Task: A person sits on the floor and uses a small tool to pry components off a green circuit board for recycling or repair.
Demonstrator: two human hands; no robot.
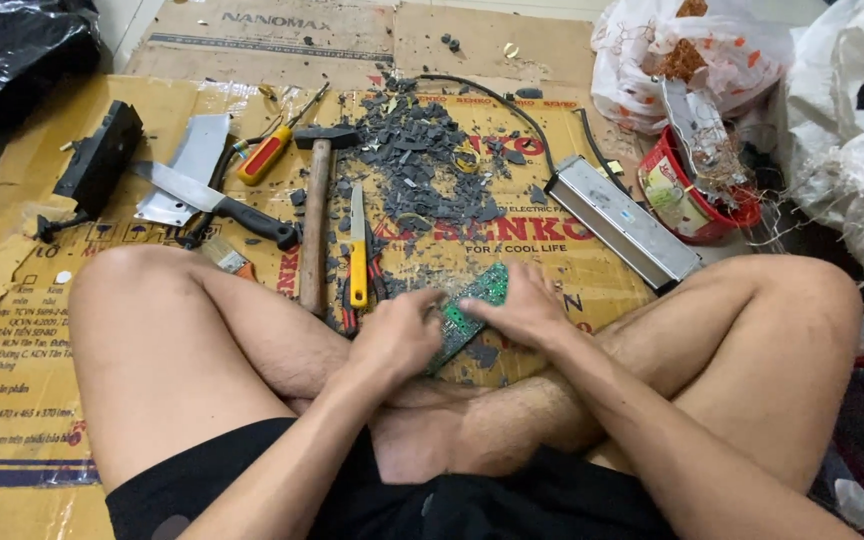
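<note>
We hold a green circuit board (469, 308) between both hands, low over the cardboard sheet (42, 330) just ahead of our crossed legs. The left hand (395, 335) has its fingers curled shut on the board's near edge; the right hand (525, 312) presses its fingers on the far end. Beyond lies a heap of dark broken fragments (422, 160), so much breaking looks done. A hammer (316, 215), a cleaver (214, 200) and a metal casing (620, 220) lie around it.

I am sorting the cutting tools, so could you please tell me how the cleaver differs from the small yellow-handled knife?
The cleaver has a broad blade and black handle; the yellow-handled knife has a slim blade. The cleaver lies slanted across a metal sheet, while the knife lies lengthwise beside the hammer. Both rest untouched on the cardboard.
</note>
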